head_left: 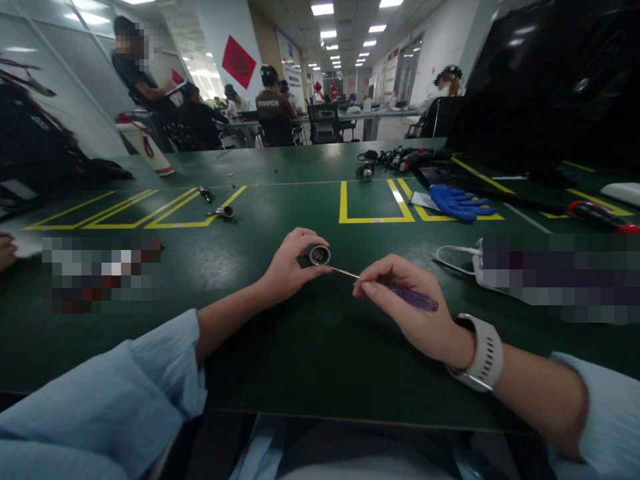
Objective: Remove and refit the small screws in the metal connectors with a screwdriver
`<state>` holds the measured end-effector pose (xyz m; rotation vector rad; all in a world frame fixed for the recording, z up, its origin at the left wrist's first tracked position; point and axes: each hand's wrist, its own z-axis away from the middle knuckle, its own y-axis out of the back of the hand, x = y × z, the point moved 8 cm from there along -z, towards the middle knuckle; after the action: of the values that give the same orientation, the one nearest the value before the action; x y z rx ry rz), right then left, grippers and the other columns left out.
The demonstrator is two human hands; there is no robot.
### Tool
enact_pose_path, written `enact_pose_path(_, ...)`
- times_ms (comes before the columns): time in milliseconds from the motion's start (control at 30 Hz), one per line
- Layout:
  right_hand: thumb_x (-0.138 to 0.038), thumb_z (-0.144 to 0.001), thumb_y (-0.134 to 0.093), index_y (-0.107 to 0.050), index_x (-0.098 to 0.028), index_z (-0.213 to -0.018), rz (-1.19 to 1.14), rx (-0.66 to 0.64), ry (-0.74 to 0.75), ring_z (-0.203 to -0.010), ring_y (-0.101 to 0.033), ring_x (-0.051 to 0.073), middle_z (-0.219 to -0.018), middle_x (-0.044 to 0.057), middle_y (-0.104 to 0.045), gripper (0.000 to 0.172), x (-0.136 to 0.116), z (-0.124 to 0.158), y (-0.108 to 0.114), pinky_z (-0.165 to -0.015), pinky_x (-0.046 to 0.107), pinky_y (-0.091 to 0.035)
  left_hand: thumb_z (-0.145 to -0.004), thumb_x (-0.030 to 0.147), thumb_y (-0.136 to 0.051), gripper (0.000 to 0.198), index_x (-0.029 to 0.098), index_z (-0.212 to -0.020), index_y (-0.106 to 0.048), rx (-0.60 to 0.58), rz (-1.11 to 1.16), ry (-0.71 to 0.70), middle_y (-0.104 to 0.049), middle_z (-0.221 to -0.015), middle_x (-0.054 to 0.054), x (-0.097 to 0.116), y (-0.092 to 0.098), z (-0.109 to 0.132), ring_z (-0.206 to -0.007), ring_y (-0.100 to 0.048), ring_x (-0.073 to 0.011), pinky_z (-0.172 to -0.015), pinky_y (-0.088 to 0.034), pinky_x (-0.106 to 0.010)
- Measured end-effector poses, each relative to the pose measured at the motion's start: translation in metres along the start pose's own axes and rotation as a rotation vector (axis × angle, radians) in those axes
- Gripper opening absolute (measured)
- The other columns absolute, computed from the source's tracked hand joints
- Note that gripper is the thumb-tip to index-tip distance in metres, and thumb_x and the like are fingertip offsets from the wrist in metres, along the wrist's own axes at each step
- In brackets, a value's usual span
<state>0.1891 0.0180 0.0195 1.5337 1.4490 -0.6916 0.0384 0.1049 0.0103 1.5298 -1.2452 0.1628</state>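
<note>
Between thumb and fingers, my left hand [290,267] grips a small round metal part [320,255], its open, ring-shaped end facing me. What sits inside the ring is too small to make out. My right hand [405,303] is closed around the purple handle of a screwdriver [413,298]. The thin metal shaft points left, and its tip is close to the lower edge of the metal part, by my left thumb. I cannot tell whether the tip touches the part. Both hands are above the green table [270,373].
Small metal parts [223,212] lie ahead on the left, near yellow tape markings. A blue glove [457,202], a cabled tool [367,170] and a red-black tool [600,215] lie on the right. A white cup [147,147] stands far left. Another person's hand [6,250] shows at the left edge.
</note>
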Motion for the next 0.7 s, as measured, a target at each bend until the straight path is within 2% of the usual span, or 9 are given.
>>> enact_pose_path(133, -0.021, -0.084, -0.06, -0.062, -0.016, -0.087, -0.036, -0.022, -0.02, -0.075, -0.065, 0.016, -0.082, 0.005, -0.068, 0.006, 0.003, -0.002, -0.002, -0.066, 0.03, -0.053, -0.07, 0.027, -0.07, 0.034, 0.02, -0.095, -0.048, -0.097, 0.177, -0.007, -0.053, -0.116, -0.01, -0.004, -0.015, -0.001, -0.109, -0.053, -0.0208, -0.086, -0.046, -0.035)
enact_pose_path(200, -0.021, -0.083, -0.061, -0.062, -0.016, -0.088, -0.048, -0.034, -0.04, -0.075, -0.065, 0.016, -0.083, 0.005, -0.068, 0.007, 0.004, -0.002, -0.004, -0.065, 0.029, -0.053, -0.072, 0.025, -0.069, 0.035, 0.02, -0.094, -0.042, -0.153, 0.271, 0.004, -0.06, -0.104, -0.008, -0.004, -0.022, 0.0, -0.099, -0.058, -0.0185, -0.085, -0.046, -0.034)
enact_pose_path(267, -0.02, -0.082, -0.061, -0.062, -0.015, -0.087, -0.033, -0.04, -0.045, -0.072, -0.065, 0.015, -0.081, 0.005, -0.069, 0.007, 0.003, -0.001, -0.005, -0.061, 0.027, -0.052, -0.071, 0.025, -0.069, 0.036, 0.02, -0.092, -0.041, -0.175, 0.301, 0.008, -0.06, -0.088, -0.003, -0.003, -0.025, 0.001, -0.083, -0.06, -0.0157, -0.076, -0.047, -0.03)
enact_pose_path(367, -0.02, -0.083, -0.059, -0.063, -0.014, -0.088, 0.01, -0.067, -0.016, -0.069, -0.063, 0.015, -0.08, 0.005, -0.068, 0.008, -0.002, 0.0, -0.009, -0.058, 0.026, -0.051, -0.069, 0.028, -0.069, 0.031, 0.018, -0.087, -0.047, -0.17, 0.169, -0.008, -0.056, -0.078, 0.001, 0.0, -0.024, 0.002, -0.067, -0.055, -0.0122, -0.063, -0.043, -0.025)
enact_pose_path(467, -0.02, -0.086, -0.054, -0.063, -0.015, -0.09, 0.062, -0.106, 0.026, -0.075, -0.064, 0.016, -0.083, 0.006, -0.068, 0.011, -0.007, 0.001, -0.013, -0.064, 0.028, -0.051, -0.072, 0.032, -0.064, 0.018, 0.018, -0.076, -0.053, -0.234, -0.001, -0.054, -0.056, -0.073, 0.001, 0.006, -0.027, 0.004, -0.065, -0.053, -0.0127, -0.061, -0.04, -0.024)
enact_pose_path(567, -0.017, -0.087, -0.05, -0.063, -0.017, -0.09, 0.153, -0.102, 0.091, -0.077, -0.064, 0.016, -0.083, 0.005, -0.068, 0.013, -0.011, 0.002, -0.016, -0.07, 0.029, -0.051, -0.074, 0.036, -0.06, 0.019, 0.018, -0.069, -0.054, -0.258, -0.155, -0.079, -0.056, -0.068, 0.001, 0.009, -0.03, 0.006, -0.064, -0.052, -0.0138, -0.06, -0.037, -0.025)
enact_pose_path(700, -0.013, -0.086, -0.049, -0.061, -0.017, -0.091, 0.292, -0.12, 0.174, -0.079, -0.062, 0.017, -0.084, 0.006, -0.068, 0.014, -0.015, 0.005, -0.023, -0.073, 0.033, -0.05, -0.076, 0.036, -0.057, 0.018, 0.019, -0.069, -0.055, -0.247, -0.295, -0.095, -0.056, -0.068, 0.001, 0.011, -0.031, 0.008, -0.064, -0.052, -0.014, -0.059, -0.035, -0.025)
